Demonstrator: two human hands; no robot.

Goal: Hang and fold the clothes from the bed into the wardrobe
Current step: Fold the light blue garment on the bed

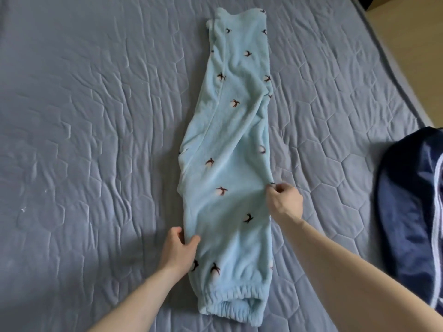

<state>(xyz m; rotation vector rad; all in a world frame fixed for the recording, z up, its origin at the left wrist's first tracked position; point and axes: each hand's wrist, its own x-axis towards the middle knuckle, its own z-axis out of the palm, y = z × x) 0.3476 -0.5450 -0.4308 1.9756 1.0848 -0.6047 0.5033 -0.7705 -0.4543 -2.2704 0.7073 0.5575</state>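
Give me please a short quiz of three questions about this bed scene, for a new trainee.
1. True or false: the light blue fleece pants lie stretched out lengthwise on the quilted bed cover.
2. Which hand pinches the pants' edge farther from the elastic waistband? A) left hand B) right hand
3. Fill in: the garment at the right edge is ____ with white stripes.

Key: 1 true; 2 B; 3 dark navy.
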